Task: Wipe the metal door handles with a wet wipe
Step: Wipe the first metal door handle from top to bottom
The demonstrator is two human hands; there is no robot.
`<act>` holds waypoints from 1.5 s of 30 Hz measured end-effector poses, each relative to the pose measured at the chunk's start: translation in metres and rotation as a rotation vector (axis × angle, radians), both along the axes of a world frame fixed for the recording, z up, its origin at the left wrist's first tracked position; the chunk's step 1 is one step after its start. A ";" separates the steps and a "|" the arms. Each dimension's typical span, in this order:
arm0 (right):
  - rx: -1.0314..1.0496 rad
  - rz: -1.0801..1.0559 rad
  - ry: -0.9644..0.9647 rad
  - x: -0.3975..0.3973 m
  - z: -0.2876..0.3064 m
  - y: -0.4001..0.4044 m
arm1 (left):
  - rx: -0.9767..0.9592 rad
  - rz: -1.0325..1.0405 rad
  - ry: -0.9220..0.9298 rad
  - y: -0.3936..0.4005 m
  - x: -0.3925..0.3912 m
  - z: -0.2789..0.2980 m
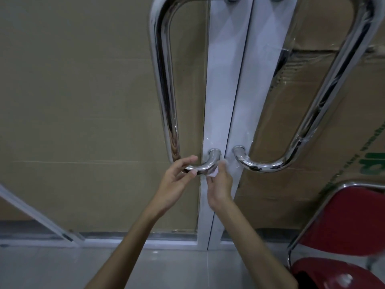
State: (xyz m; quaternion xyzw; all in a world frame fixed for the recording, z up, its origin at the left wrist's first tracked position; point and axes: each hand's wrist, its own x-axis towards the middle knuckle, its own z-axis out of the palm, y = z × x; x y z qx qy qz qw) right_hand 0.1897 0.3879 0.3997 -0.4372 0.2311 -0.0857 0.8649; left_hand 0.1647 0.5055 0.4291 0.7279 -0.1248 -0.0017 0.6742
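Fingers (210, 180) of right hand (219, 184) curled round a white wet wipe (213, 173), pressed under the bottom bend of the left door handle (166, 90). Left hand (177, 182) pinches the same curve just to the left. Handle's long bar runs up and away from both hands; the right door handle (325, 97) lies apart, to the right, nearer the wipe hand, untouched

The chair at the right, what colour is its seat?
Red, on a shiny metal frame; the chair shows in the head view.
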 end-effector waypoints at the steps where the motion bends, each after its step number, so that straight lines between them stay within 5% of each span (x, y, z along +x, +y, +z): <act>1: -0.213 -0.023 -0.048 -0.008 -0.007 0.006 | -0.009 -0.001 0.005 0.000 0.001 0.000; 7: -1.385 0.145 -0.583 -0.007 -0.041 -0.017 | -0.048 0.001 0.013 0.000 0.002 -0.002; 13: -1.705 0.308 -0.598 0.042 -0.007 -0.054 | -0.072 0.021 0.013 0.000 0.000 -0.004; 21: -1.308 0.078 -0.663 -0.006 -0.055 -0.020 | -0.085 0.054 0.028 0.000 0.001 -0.006; 29: -0.075 -0.162 0.004 0.007 -0.004 0.010 | -0.068 0.063 0.047 0.002 -0.002 -0.005; 35: 0.435 0.171 0.270 0.018 0.020 -0.026 | -0.083 0.076 0.053 0.004 -0.003 -0.006; 45: 0.578 0.194 0.240 0.009 0.006 -0.024 | -0.101 0.068 0.038 0.003 -0.002 -0.006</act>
